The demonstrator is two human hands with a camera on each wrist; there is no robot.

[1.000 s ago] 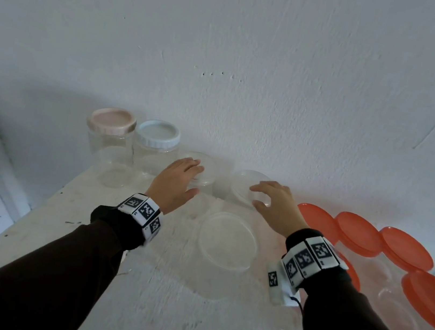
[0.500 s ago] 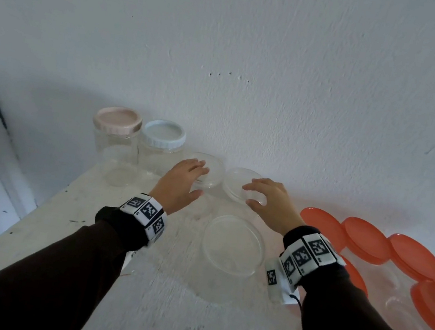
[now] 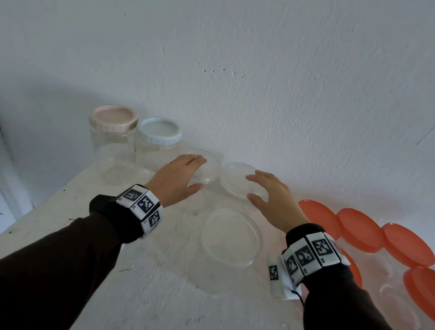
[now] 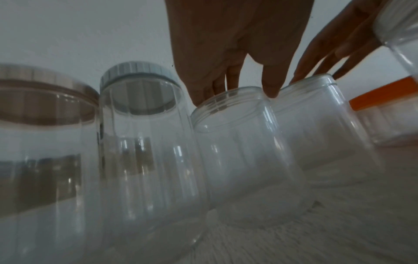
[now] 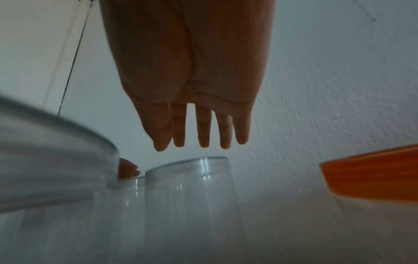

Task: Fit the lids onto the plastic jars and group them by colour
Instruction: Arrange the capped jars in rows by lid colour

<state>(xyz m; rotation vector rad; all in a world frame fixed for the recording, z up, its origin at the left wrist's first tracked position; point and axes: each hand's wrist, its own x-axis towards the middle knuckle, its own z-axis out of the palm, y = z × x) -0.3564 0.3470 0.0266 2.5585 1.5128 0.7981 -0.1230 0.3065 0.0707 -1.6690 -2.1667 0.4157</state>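
Left hand: your left hand [image 3: 180, 177] reaches forward, palm down, fingers straight and spread, thumb out to the side. In the left wrist view the fingertips [image 4: 270, 89] rest on the rim of the lidless jar [image 4: 244, 148] beneath it, and nothing is gripped.

Right hand: your right hand [image 3: 273, 201] is stretched out level with the left, palm down, fingers loosely extended and apart. In the right wrist view the fingertips [image 5: 203, 141] hang just above the second lidless jar [image 5: 192, 187]; whether they touch its rim you cannot tell from the other views. It holds nothing.

Hands together: they sit side by side, apart, each over its own jar. The two jars stand just beside each other.

Between your wrists: a third clear jar [image 3: 231, 237] stands nearer to you than both hands, in the gap between the forearms.

Beyond your left hand: the pink-lidded jar [image 3: 113, 128] and the blue-lidded jar [image 3: 157, 141] stand just beside each other against the wall [image 3: 255, 57], the blue one next to your left fingers.

Beside your right hand: orange-lidded jars [image 3: 407, 244] crowd the surface out to your right, close against that wrist.

Edges: the table [image 3: 160, 311] has its left edge outside your left forearm, with a drop beyond. The wall closes off the far side just past your fingertips.

Open room: bare tabletop lies below your forearms, toward you.
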